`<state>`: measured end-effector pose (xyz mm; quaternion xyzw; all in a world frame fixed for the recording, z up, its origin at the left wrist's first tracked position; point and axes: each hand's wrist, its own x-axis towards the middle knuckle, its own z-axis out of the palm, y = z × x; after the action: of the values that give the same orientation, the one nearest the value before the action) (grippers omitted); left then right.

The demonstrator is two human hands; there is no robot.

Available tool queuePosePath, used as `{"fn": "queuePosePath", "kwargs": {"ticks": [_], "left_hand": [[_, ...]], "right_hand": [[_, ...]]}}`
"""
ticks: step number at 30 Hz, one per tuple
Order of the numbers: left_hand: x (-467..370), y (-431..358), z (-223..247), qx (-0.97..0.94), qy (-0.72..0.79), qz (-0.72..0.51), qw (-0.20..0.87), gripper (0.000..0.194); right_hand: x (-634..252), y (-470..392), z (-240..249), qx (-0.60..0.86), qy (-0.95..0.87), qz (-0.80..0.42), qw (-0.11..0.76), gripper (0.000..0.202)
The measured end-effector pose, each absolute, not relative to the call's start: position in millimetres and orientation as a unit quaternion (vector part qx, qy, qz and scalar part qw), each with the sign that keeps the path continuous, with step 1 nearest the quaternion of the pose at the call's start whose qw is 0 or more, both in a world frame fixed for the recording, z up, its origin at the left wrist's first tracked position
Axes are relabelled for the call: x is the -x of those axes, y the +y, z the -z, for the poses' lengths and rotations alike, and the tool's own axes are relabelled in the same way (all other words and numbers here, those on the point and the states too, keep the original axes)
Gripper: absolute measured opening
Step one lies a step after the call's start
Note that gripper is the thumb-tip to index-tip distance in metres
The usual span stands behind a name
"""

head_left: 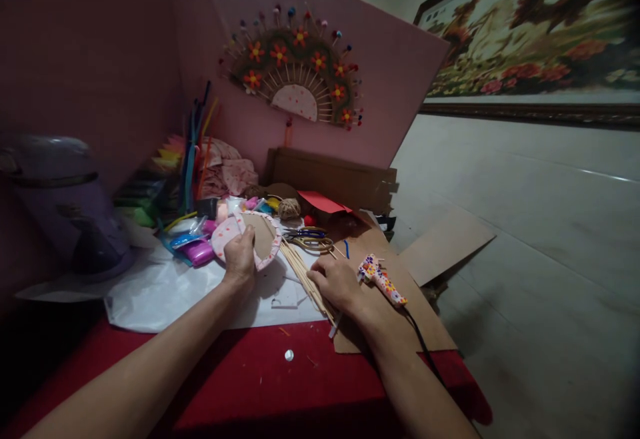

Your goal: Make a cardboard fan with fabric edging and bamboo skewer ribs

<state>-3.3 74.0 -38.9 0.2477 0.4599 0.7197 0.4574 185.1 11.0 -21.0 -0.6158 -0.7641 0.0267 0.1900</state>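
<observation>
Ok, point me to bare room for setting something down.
The red cloth has room between left forearm and right forearm, around a white disc and scraps. Another patch: the white sheet between the packets and left forearm. Farther back, packets, scissors and yarn are crowded.

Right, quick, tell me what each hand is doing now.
Left hand: closed on the cloth-edged cardboard.
Right hand: fingers bent at the wooden sticks; grip can't be told.
</observation>
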Motion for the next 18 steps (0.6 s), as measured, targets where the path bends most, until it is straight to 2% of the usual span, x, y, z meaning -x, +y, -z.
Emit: {"fn": "queuePosePath", "kwargs": {"ticks": [9, 15, 18], "left_hand": [[6.0, 70.6, 34.1, -0.256, 0.489, -0.722, 0.417, 0.028], [-0.1, 62.2, 36.2, -0.284, 0.402, -0.689, 0.532, 0.039], [-2.7, 58.5, 34.4, -0.282, 0.363, -0.671, 0.582, 0.038]], "right_hand": [[-193.6, 14.2, 20.8, 0.626, -0.737, 0.075, 0.244, 0.024], [-195.0, 16.4, 20.1, 0.607, -0.734, 0.108, 0.283, 0.026], [-195.7, 15.8, 16.7, 0.604, -0.729, 0.122, 0.298, 0.031]]}}
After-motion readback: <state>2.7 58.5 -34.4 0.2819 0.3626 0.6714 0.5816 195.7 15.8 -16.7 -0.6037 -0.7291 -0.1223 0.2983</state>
